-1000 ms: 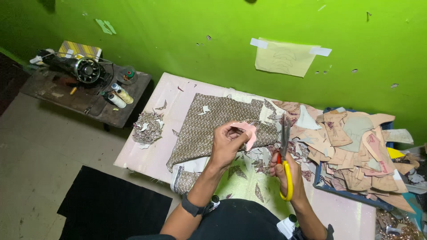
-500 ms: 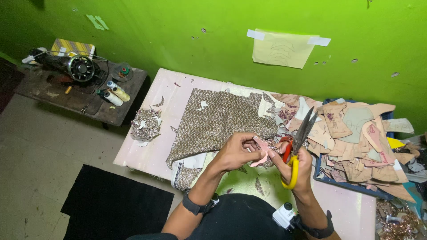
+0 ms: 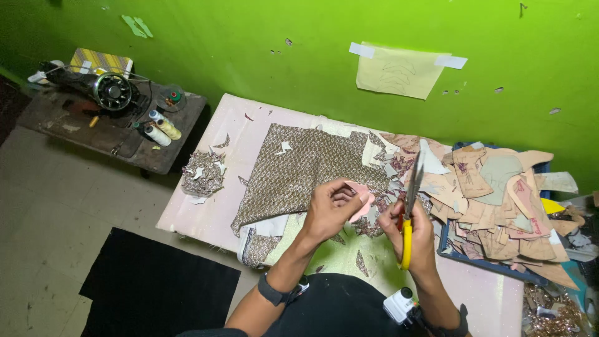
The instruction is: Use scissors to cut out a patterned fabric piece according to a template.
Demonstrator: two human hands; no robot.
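Pink piece [image 3: 362, 203] — small, rounded, pinched at its left edge by the left hand [image 3: 329, 212], fingers curled closed around it, held above the table [image 3: 206, 212]. Scissors [image 3: 410, 209] just right of the piece, yellow handles gripped in the closed right hand [image 3: 409, 240], blades up and close together; tip contact with the piece cannot be told. Below the piece — patterned fabric [image 3: 299, 168] spread flat. Right of the piece, a pile of tan patterns [image 3: 493, 200]. Far left of it, a sewing machine [image 3: 106, 90].
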